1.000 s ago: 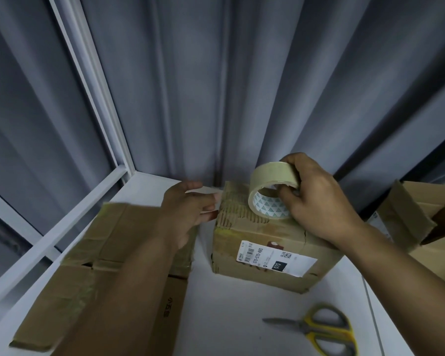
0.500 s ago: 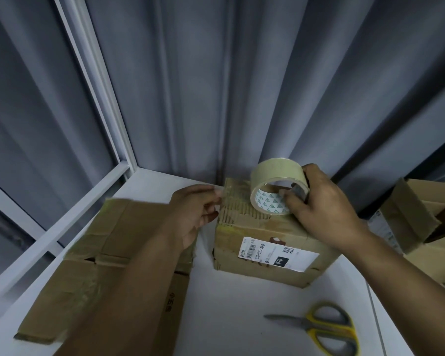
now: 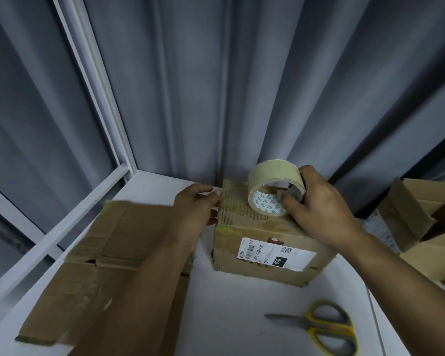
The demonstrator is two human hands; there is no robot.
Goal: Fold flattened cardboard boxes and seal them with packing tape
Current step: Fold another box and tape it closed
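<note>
A small folded cardboard box (image 3: 265,250) with a white shipping label stands on the white table (image 3: 231,317) near the grey curtain. My right hand (image 3: 316,209) grips a roll of tan packing tape (image 3: 272,181) standing on edge on the box's top, fingers hooked through its core. My left hand (image 3: 195,209) is at the box's upper left edge, its fingertips pinching what looks like the free end of the tape against that edge. The tape strip itself is hard to make out.
Flattened cardboard boxes (image 3: 98,265) lie stacked on the table to the left. Yellow-handled scissors (image 3: 321,327) lie at the front right. Opened cardboard boxes (image 3: 421,227) sit at the right edge. A white window frame (image 3: 62,227) borders the table's left side.
My right hand has shifted the tape roll slightly rightward along the box top. My left hand has settled against the box's left top edge.
</note>
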